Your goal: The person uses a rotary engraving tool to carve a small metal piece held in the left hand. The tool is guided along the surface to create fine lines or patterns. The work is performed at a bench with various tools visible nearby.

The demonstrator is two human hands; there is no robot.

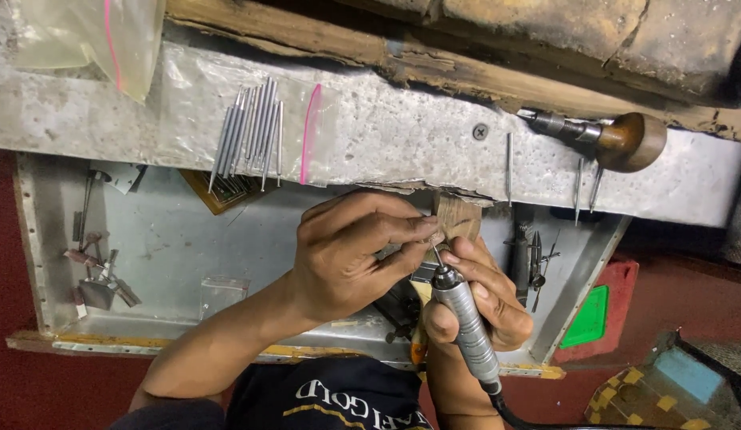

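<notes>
Small workpiece (436, 234), pinched at the fingertips of our left hand (350, 255), sits just in front of the wooden bench peg (458, 216) that juts from the edge of the table (386, 127); it is too small and too covered by the fingers for us to tell what it is. Our left hand is closed on it, thumb against forefinger, with the other fingers curled beneath. Our right hand (482, 299) is wrapped shut around the rotary handpiece (464, 318), a ribbed grey tool whose cord runs off toward our body at the bottom of the view. Its long axis runs from lower right up to upper left, so that the thin bit (437, 256) points straight at the pinched piece and seems to meet it or stand just short of it; we cannot tell which. The piece thus lies just above and slightly left of our right hand, and right at the tips of our left, which is the nearer one. Our two hands touch each other near the peg. Well apart on the table lie a row of steel burs (251, 131) on a clear plastic bag (307, 131) to the left, and a wooden-handled graver (613, 139) to the right. Below our hands the metal catch tray (163, 239) holds some small tools (99, 275).
</notes>
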